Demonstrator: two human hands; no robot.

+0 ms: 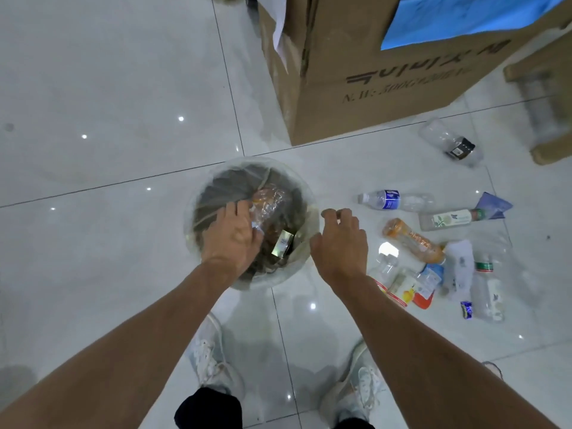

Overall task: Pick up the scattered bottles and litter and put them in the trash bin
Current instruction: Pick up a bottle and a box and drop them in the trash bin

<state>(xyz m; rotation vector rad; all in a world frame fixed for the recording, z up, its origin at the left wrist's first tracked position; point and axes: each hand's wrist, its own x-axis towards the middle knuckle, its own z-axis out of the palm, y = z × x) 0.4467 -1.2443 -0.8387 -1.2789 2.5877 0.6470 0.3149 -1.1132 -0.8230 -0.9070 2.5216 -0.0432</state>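
A round trash bin lined with clear plastic stands on the floor in front of my feet. My left hand is over its opening, fingers around a crumpled clear bottle with an orange label inside the bin. My right hand hovers just right of the rim, fingers loosely curled and holding nothing. Several bottles lie scattered on the floor to the right: a blue-labelled bottle, an orange bottle, a white-labelled bottle, and a clear bottle farther back.
A big cardboard box with a blue sheet stands behind the bin. Wrappers and more small bottles lie at the right, along with purple paper. A wooden stool stands at the far right. My white shoes are below.
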